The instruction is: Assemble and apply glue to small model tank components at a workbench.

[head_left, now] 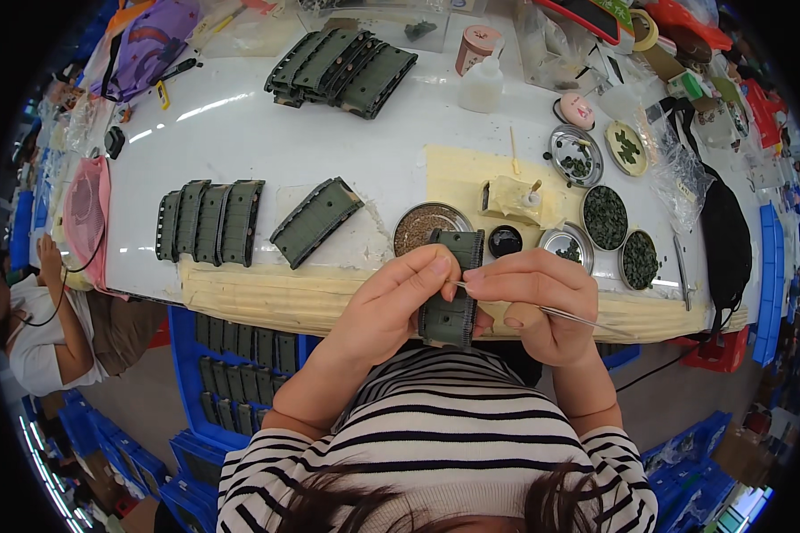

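A: Where do the hands stand?
B: I log the left hand (398, 298) gripping a dark green ribbed plastic track piece (450, 289), upright just before the white table (329, 142) edge.
A: The right?
B: I note the right hand (535, 302) pinching thin metal tweezers (560, 313), tip on the piece.

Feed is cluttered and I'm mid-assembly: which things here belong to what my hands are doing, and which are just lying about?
In use:
- green ribbed part, held in left hand
- thin metal tool, in right hand
- round tins of small dark pieces

Lying about:
- white squeeze bottle
- purple bag
- tape roll
- pink fan
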`<move>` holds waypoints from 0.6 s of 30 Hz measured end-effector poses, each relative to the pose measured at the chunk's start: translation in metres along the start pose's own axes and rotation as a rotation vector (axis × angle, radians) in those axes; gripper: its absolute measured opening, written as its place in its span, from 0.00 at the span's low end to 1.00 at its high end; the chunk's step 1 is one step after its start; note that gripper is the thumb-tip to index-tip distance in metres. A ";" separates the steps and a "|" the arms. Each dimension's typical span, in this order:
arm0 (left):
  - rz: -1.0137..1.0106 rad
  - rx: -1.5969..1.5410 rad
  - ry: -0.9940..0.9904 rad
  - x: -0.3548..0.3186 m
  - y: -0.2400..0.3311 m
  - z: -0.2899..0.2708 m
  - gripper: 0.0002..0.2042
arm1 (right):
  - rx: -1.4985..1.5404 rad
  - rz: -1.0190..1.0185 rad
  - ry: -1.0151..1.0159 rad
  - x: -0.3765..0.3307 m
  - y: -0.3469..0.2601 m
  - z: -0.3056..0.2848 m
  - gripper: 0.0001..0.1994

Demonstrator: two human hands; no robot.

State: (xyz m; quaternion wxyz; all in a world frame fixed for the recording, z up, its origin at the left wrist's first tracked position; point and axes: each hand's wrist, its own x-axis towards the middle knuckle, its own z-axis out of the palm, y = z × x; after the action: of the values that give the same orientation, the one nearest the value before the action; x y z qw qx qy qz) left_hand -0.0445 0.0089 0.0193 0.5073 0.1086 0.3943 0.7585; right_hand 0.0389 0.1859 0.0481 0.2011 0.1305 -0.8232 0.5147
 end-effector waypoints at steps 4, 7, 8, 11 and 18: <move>0.022 -0.075 -0.093 -0.003 -0.001 -0.005 0.12 | 0.050 0.036 0.175 -0.009 0.008 -0.005 0.07; 0.141 -0.031 0.053 -0.003 0.006 0.006 0.23 | -0.016 0.141 0.282 -0.020 0.017 -0.013 0.09; 0.205 -0.055 0.054 -0.003 0.006 0.006 0.26 | -0.040 0.203 0.308 -0.024 0.019 -0.013 0.09; 0.344 -0.224 0.057 -0.001 0.000 0.000 0.32 | -0.193 0.234 0.318 -0.033 0.031 -0.012 0.06; 0.310 -0.395 0.004 0.000 0.001 -0.006 0.31 | -0.398 0.156 0.261 -0.034 0.040 -0.009 0.04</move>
State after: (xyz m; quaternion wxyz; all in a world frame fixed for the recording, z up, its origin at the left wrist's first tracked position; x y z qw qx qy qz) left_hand -0.0485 0.0061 0.0163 0.3956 0.0651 0.2178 0.8898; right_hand 0.0540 0.2119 0.0037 0.2871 -0.0432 -0.8829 0.3690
